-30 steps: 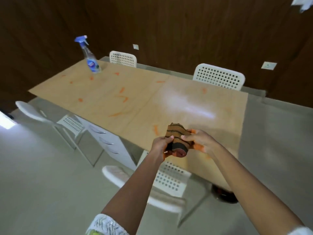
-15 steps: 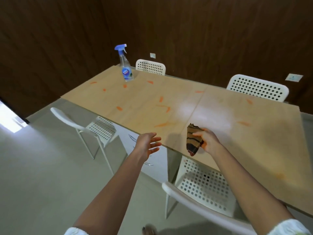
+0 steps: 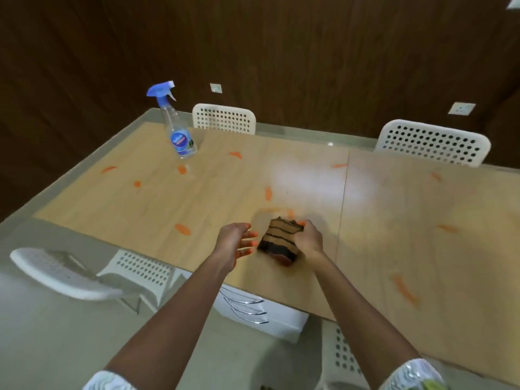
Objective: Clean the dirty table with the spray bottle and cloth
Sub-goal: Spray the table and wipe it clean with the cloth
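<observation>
Right hand (image 3: 309,239) extended over counter (image 3: 225,192), fingers curled round folded striped cloth (image 3: 280,242), cloth resting at near-centre. Left hand (image 3: 235,243) just at 9 o'clock of cloth, fingers spread wide, holding nothing. Spray bottle (image 3: 176,128) upright at 11 o'clock, well apart. Orange smears (image 3: 183,229) scattered across wood-grain surface. White perforated chairs (image 3: 225,118) along far edge; dark panelled wall (image 3: 281,52) behind.

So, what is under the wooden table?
Under the table, a white drawer unit with curved chrome handles shows at the near edge. A white chair is partly tucked in. The tabletop hides the rest.
</observation>
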